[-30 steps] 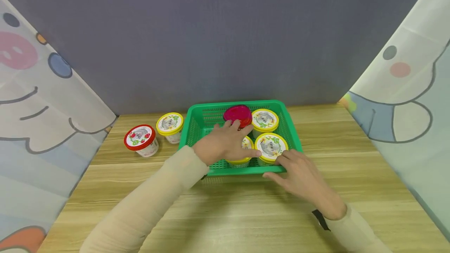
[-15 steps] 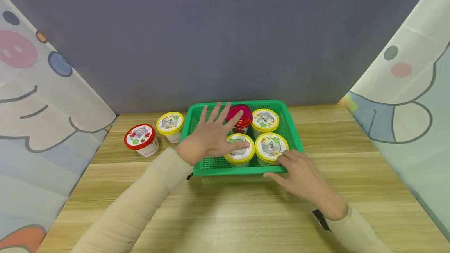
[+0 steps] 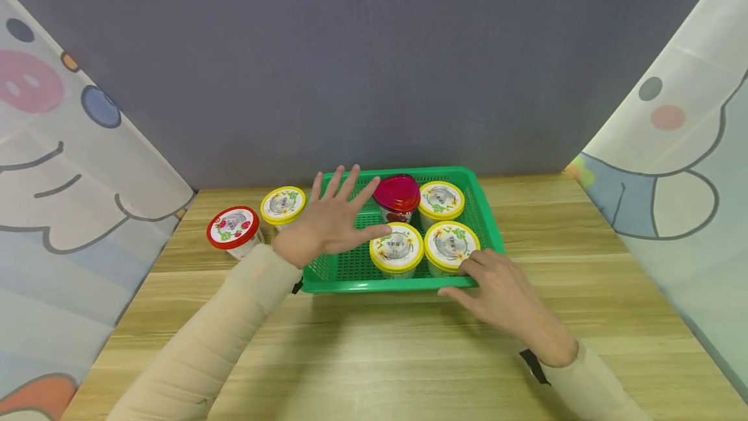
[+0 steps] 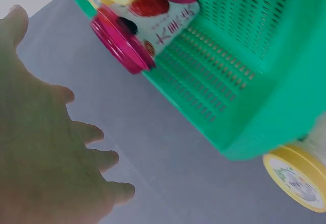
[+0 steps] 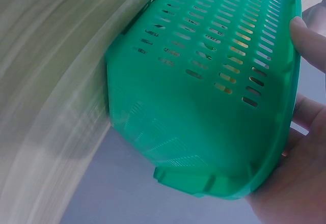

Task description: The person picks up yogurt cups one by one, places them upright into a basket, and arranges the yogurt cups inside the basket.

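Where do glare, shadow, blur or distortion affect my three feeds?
Head: pale sheen on the wood-grain table, soft shadow beside the left sleeve; left wrist: left hand dim and soft-edged, green basket a little blurred; right wrist: the table's grain bows into curves, probably lens distortion.

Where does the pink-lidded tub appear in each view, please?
Head: near the centre, the pink-lidded tub sits inside the green basket, towards its far side.
Left wrist: near the top, left of centre, also in the basket.
Right wrist: cannot be made out.
Shared landmark: the green basket, visible in all three.
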A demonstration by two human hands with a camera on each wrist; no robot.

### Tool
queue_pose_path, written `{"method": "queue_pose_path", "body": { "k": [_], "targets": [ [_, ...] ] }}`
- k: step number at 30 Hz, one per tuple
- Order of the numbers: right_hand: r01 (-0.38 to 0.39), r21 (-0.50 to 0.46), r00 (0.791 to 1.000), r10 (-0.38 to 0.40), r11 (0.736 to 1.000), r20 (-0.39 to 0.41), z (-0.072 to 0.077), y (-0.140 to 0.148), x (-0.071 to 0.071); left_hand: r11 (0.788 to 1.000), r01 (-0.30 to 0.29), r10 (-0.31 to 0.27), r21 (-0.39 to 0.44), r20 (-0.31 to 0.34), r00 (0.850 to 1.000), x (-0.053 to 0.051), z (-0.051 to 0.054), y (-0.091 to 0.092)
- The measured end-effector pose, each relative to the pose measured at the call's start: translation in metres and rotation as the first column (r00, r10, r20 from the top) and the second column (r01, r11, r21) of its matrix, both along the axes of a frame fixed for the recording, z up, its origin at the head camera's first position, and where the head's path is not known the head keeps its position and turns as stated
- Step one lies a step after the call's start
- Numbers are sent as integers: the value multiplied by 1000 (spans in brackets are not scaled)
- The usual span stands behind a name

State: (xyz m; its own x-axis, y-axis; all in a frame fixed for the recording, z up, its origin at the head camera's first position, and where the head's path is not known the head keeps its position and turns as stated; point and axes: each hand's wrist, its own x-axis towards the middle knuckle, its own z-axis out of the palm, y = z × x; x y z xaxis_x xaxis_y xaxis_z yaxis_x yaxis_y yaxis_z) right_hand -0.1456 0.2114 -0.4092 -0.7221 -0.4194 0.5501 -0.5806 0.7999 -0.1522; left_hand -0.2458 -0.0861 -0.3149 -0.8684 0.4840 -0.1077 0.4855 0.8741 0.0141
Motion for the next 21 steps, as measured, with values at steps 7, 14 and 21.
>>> {"method": "queue_pose_path", "body": {
  "k": [7,14,21],
  "targets": [
    [-10,-6,1000,10,1000,-10,0,1,0,999,-38,38,9,3,999,-13,3,-18],
    [-15,-11,1000,15,1000,-23,-1,2,-1,997,-80,80,-14,22,997,-26,6,-33],
    [-23,-8,999,23,1000,-22,-1,1,-1,994,-112,112,-7,34,993,-43,6,-52]
  ]
}}
